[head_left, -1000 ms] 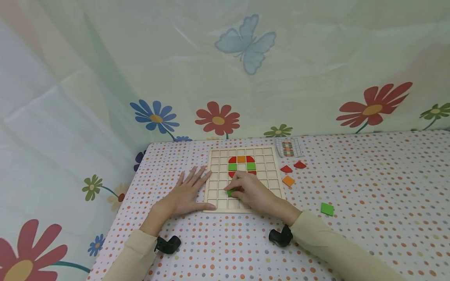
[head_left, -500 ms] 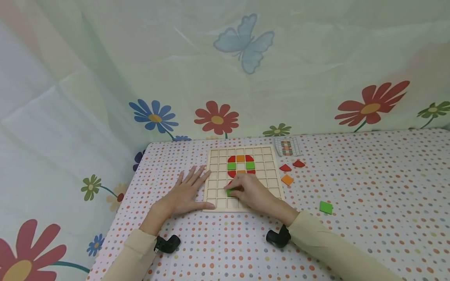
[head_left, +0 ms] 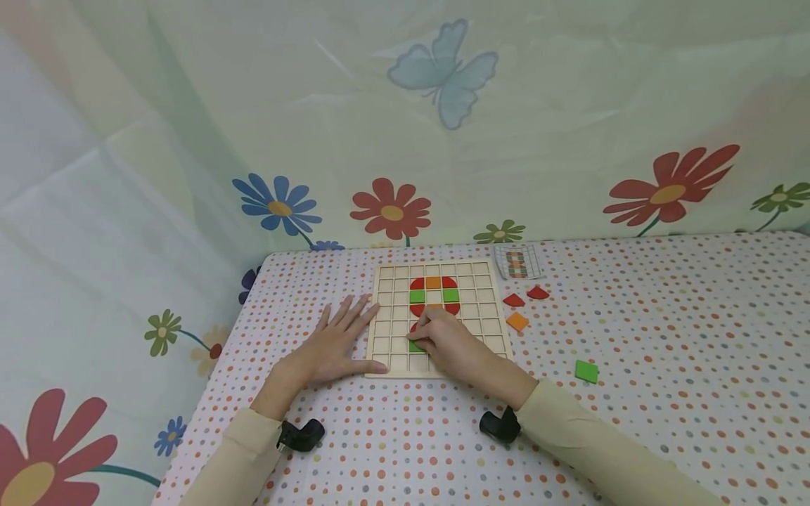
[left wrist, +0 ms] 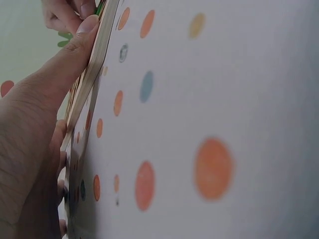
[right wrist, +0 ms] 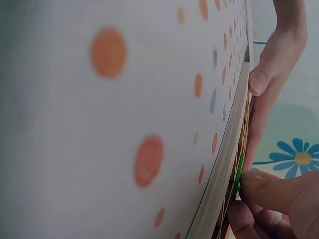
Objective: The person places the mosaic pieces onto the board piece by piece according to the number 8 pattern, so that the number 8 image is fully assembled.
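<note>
A wooden grid board (head_left: 484, 306) lies on the dotted cloth, with red, orange and green tiles set in its middle columns. My right hand (head_left: 449, 344) is over the board's lower middle, fingers curled, holding a green square tile (head_left: 416, 346) at a cell. In the right wrist view the thumb (right wrist: 261, 186) is against that green tile (right wrist: 239, 172), which stands slightly proud of the grid. The hand hides part of the tiles beneath it. My left hand (head_left: 332, 348) lies spread at the board's left edge, thumb on the lower left corner and fingertips at the side.
Right of the board lie two red quarter-round tiles (head_left: 538, 292), an orange square tile (head_left: 517, 321) and, nearer, a green square tile (head_left: 586, 371). A pattern card (head_left: 517, 263) lies by the board's upper right corner. A flowered curtain (head_left: 557, 105) hangs behind the table.
The green tile under the right hand has gone from tilted to lying flatter in its cell. The right fingers have shifted slightly; the left hand stays in place.
</note>
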### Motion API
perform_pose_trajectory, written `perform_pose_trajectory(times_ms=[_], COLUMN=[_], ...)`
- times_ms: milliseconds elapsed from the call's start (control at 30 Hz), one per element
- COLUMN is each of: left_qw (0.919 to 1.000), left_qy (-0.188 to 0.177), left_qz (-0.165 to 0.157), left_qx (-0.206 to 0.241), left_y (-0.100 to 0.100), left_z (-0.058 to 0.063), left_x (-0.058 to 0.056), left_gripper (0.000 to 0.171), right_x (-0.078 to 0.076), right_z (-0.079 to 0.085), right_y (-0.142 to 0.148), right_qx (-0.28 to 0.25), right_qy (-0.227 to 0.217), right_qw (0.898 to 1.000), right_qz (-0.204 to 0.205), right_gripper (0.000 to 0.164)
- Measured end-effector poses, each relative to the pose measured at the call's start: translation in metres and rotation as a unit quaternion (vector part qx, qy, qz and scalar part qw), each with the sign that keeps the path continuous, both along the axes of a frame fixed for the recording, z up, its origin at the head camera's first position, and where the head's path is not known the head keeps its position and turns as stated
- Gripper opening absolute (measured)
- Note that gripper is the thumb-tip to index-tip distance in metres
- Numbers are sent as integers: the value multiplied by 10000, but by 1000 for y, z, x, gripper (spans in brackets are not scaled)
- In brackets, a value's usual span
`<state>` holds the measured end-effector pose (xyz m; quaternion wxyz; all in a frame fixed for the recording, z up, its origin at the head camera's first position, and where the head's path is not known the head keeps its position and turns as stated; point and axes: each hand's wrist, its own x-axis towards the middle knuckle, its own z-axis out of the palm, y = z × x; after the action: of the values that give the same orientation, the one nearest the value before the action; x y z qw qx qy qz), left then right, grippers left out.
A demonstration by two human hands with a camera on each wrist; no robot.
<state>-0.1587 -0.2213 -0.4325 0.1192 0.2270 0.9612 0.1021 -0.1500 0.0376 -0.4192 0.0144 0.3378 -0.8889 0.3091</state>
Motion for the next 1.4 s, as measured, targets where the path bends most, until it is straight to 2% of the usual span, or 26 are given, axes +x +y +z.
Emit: perform_pose_trajectory(times_ms=[167,300,433,633,733,833,933,1100,1233,1400], left_qw=[10000,10000,10000,10000,10000,10000,10000,10000,9999,9999], left_qy=[-6,3,8,-2,-13,-7,-3,5,-41,5], left_qz=[-10,60,91,77,81,87,48,31,58,30], left_qx=[-13,-6,13,-7,-44,-28,42,40,73,145], left_y=[0,0,0,1,2,2,3,3,1,-1], left_z=[1,-1,-2,-2,-2,-2,-1,0,0,-2], left_x=[-1,0,2,1,0,0,0,1,1,2], left_gripper=[110,110,110,110,110,110,110,110,110,110], right_x=[-1,3,11,26,31,31,32,40,47,51], right_z=[0,1,1,4,9,15,19,6,-9,-15], right_y=[0,-2,1,29,56,91,132,190,211,215], right_qx=[-80,-102,-286,-1047,-821,-509,-298,231,453,466], right_qy=[-18,-445,-566,-355,-385,-460,-401,-357,-280,-391], right_qw=[10000,9988,9977,9939,9959,9973,9960,9891,9831,9758], right_qz=[-29,-179,-244,-18,-15,-244,-735,-1410,-1754,-2102], right_gripper=[15,16,21,25,24,22,23,29,34,35])
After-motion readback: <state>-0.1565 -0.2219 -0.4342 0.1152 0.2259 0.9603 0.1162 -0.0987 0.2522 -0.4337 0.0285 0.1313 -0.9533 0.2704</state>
